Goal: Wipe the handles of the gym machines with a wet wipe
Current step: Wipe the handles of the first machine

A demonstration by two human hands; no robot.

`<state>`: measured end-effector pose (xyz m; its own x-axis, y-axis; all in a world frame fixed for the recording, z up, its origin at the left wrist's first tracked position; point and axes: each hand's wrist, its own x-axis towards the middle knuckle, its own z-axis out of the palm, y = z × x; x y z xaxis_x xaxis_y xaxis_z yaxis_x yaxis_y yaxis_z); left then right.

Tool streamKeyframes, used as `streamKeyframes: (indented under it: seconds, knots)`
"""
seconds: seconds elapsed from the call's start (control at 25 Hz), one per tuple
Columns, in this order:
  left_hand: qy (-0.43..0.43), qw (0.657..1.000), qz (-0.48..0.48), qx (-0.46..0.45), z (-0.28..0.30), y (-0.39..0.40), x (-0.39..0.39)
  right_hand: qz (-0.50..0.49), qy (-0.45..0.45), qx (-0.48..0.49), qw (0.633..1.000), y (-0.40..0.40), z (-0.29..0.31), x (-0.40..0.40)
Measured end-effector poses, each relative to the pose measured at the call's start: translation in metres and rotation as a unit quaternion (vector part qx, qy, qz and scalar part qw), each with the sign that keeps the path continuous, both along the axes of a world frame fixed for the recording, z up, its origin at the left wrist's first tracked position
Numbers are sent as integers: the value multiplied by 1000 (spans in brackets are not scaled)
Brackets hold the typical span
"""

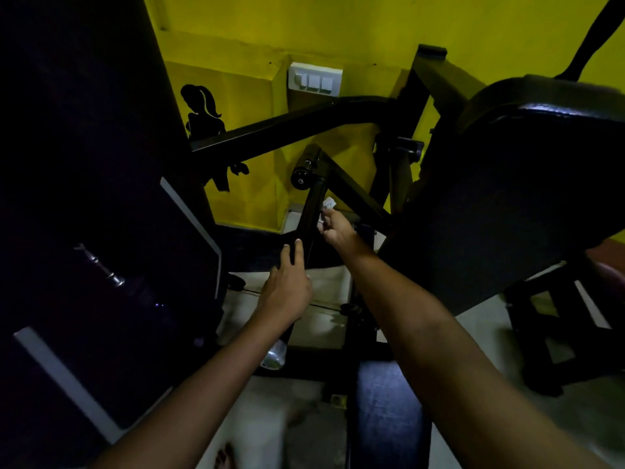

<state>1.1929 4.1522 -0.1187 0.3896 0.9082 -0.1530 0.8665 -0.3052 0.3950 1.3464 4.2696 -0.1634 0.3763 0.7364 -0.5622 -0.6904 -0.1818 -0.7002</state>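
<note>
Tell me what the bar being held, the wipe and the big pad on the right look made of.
Bar: likely black-painted metal, a rigid tube with faint sheen.
Wipe: thin white paper or nonwoven cloth, crumpled.
Pad: probably black vinyl over padding, smooth and glossy at its edge.

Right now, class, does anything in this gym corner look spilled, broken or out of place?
Nothing looks spilled or broken. One oddity: a clear plastic bottle lies on the floor by the machine's base frame, below the left forearm.
</note>
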Motion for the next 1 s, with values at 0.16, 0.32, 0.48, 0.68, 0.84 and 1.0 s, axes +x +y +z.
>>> streamKeyframes:
  seconds: [0.16,0.32,0.48,0.68,0.84,1.0]
  knots:
    - [-5,1000,3,-11,0,1,1,-1,-40,3,999,22,2,11]
    - [-12,1000,3,-24,-1,2,0,49,-163,-23,985,29,4,26]
    - [-11,999,6,-31,2,2,-1,54,-347,-10,936,19,34,23]
    - [-21,999,4,-28,0,0,-3,204,-707,-59,675,46,49,-3]
    - [-26,999,8,-32,0,0,-2,320,-791,-68,517,46,65,-22]
    - [-32,998,11,-50,2,0,-2,356,-787,-77,498,48,77,-23]
